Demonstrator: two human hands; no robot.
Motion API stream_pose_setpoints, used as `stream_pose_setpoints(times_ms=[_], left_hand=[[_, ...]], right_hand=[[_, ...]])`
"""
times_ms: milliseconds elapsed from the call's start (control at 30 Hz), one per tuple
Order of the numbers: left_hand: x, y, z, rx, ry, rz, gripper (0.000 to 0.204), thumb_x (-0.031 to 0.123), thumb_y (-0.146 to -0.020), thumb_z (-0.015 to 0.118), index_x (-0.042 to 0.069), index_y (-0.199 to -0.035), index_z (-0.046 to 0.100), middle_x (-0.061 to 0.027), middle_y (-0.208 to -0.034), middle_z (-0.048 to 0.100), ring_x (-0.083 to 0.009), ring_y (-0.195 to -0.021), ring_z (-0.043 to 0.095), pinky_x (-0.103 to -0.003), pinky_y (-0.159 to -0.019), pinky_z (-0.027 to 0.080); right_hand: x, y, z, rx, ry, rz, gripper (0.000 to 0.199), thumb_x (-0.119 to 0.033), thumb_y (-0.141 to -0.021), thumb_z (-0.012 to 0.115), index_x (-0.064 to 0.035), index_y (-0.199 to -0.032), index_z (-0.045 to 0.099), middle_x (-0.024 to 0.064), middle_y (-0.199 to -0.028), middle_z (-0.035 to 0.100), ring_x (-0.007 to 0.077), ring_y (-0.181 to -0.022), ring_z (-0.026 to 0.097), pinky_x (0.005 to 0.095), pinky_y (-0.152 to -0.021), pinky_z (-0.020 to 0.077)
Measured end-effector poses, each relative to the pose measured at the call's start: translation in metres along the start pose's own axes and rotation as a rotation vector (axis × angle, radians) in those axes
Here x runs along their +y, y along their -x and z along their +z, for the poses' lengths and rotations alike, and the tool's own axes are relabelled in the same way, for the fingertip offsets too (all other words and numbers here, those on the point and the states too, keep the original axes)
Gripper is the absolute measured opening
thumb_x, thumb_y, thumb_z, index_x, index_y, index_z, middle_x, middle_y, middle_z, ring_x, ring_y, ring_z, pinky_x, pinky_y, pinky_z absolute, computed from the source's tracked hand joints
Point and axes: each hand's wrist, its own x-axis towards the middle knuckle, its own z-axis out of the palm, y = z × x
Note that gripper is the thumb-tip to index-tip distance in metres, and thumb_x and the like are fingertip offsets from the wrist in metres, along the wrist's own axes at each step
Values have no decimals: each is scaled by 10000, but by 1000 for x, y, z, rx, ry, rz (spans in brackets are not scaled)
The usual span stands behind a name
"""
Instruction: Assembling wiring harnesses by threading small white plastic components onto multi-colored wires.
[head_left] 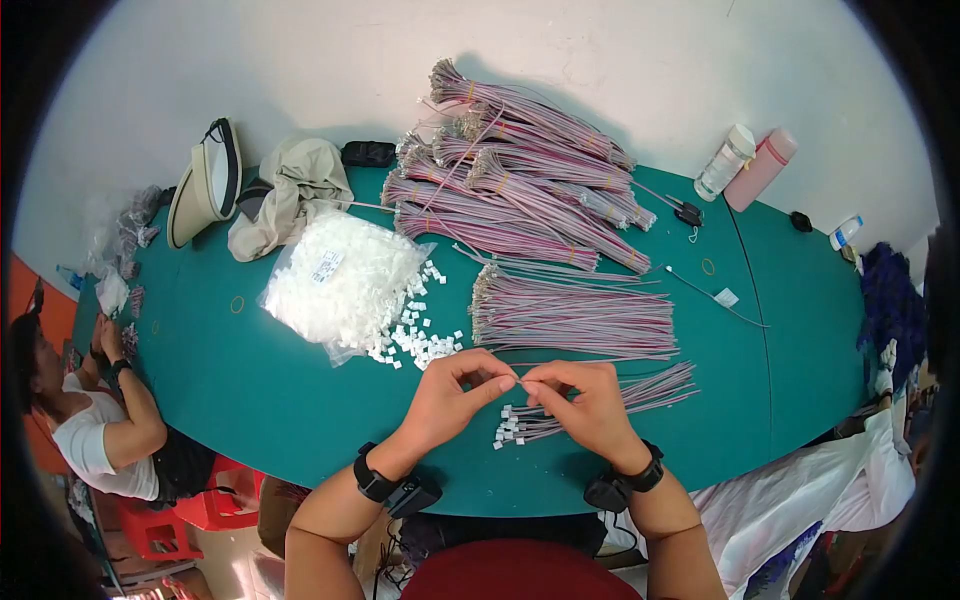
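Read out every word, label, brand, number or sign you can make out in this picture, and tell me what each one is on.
No text is clear enough to quote.
White label on the clear bag: print too small to read.
White tag on the loose cable: any print too small to read.
White bottle: markings too blurred to read.
Small clear bottle: label too small to read.

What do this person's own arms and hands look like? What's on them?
The left hand and right hand wear no gloves; no sleeves cover the forearms. A black wrist strap with a boxy black device sits on the left; another black wrist strap and a chunky black device sit on the right.
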Motion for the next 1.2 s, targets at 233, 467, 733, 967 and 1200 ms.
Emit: stream_pose_setpoints(times_ms=[233,467,733,967,1200], left_hand=[[5,2,2,62,98,71,92,44,-854,717,-7,-931,727,-56,-887,685,-104,-816,609,-229,-730,472],[2,2,3,82,113,80,76,32,-846,722,-10,-909,728,-57,-870,683,-101,-797,606,-229,-717,476],[1,1,4,62,74,49,78,40,-861,714,-11,-916,690,-31,-898,651,-81,-818,592,-220,-722,472],[1,2,2,32,99,28,72,34,-867,705,-8,-916,670,-20,-911,638,-75,-826,582,-215,-725,466],[9,1,5,11,57,-6,73,37,-873,695,-3,-928,669,-21,-917,643,-74,-824,582,-210,-725,462]], right_hand=[[1,-1,4,25,-171,0,119,-49,-925,601,25,-968,683,80,-785,699,103,-590,624,224,-534,492],[5,0,5,58,-178,-10,120,-38,-926,593,7,-1009,667,64,-743,677,99,-574,616,225,-514,477],[4,0,4,34,-144,-3,120,-39,-925,600,1,-1021,661,55,-735,674,89,-560,603,224,-497,466],[4,1,5,36,-163,6,123,-37,-921,604,-6,-1028,655,52,-736,673,79,-560,589,222,-490,447],[7,1,4,56,-103,-15,105,-38,-919,600,-9,-1006,651,47,-744,676,85,-559,587,231,-491,438]])
